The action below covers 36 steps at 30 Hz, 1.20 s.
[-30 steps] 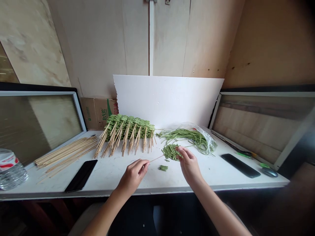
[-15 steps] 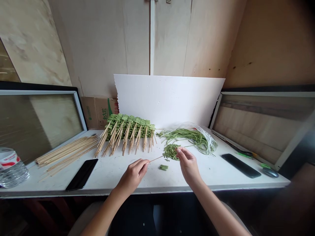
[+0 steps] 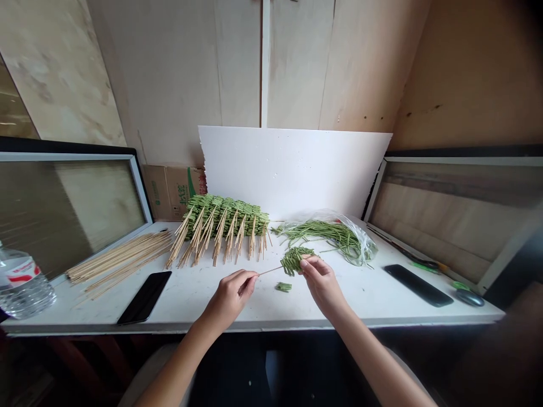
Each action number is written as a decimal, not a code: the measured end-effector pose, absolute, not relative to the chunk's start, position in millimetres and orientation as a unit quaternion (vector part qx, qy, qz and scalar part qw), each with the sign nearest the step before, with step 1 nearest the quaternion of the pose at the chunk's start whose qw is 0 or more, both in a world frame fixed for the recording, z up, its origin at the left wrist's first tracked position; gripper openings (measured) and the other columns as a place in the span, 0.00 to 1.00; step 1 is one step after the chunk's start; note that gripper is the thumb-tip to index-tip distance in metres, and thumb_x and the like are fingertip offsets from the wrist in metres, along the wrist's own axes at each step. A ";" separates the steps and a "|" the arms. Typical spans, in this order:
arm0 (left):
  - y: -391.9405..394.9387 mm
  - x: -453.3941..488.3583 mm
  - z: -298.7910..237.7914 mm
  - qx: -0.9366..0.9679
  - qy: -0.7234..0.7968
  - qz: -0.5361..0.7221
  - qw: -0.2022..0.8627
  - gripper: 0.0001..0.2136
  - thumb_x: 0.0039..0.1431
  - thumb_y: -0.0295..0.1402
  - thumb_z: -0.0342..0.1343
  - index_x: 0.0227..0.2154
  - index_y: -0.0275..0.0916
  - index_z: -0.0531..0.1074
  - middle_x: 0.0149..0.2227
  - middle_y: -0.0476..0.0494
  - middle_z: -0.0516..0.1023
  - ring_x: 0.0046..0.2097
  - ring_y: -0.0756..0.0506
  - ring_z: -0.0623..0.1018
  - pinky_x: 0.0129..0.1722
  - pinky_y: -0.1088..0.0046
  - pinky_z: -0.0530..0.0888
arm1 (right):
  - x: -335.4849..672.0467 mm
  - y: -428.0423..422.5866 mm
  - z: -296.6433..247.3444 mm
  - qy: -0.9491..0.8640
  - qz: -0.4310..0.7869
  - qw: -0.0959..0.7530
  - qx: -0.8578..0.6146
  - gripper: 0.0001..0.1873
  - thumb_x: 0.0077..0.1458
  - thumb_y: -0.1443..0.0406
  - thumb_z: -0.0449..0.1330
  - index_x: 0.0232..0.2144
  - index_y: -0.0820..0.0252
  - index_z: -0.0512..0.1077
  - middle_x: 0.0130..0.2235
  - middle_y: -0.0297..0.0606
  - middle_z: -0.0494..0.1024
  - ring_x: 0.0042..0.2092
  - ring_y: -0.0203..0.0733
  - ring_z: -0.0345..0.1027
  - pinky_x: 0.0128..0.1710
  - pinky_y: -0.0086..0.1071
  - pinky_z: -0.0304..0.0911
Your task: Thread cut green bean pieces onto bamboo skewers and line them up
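Observation:
My left hand pinches the near end of a thin bamboo skewer that points right toward a small pile of cut green bean pieces. My right hand is closed on the pile's right side, fingers pinching bean pieces at the skewer's tip. A few loose cut pieces lie on the white table between my hands. Behind them, a stack of finished bean skewers lies in rows.
Bare skewers lie at the left by a black phone and a water bottle. A plastic bag of long beans sits at the right, then a black remote and a mouse. A white board leans at the back.
Both hands stay on the skewer and bean pile; my right hand has drawn slightly closer to the skewer tip. The view has shifted a little.

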<state>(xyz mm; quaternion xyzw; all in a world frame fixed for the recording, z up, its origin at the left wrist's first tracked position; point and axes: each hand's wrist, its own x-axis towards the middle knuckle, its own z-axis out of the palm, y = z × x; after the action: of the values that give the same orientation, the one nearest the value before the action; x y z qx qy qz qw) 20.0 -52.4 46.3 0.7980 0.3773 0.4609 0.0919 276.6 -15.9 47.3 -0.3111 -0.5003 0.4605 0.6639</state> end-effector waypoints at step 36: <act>-20.5 -16.6 28.7 0.766 0.447 0.445 0.118 0.08 0.69 0.31 0.53 0.40 0.39 0.77 0.35 0.45 0.81 0.35 0.47 0.79 0.36 0.74 0.72 | 330.5 45.6 6.7 -0.679 0.196 0.451 -0.545 0.18 0.51 0.55 0.65 0.41 0.59 0.83 0.36 0.41 0.85 0.37 0.51 0.77 0.39 0.41 0.70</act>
<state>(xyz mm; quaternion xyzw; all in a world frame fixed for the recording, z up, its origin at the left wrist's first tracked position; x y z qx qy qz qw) -16.6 -20.5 28.7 0.7665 0.4475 0.4454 0.1175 330.5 45.6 6.7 -0.5448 -0.6793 0.1956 0.4511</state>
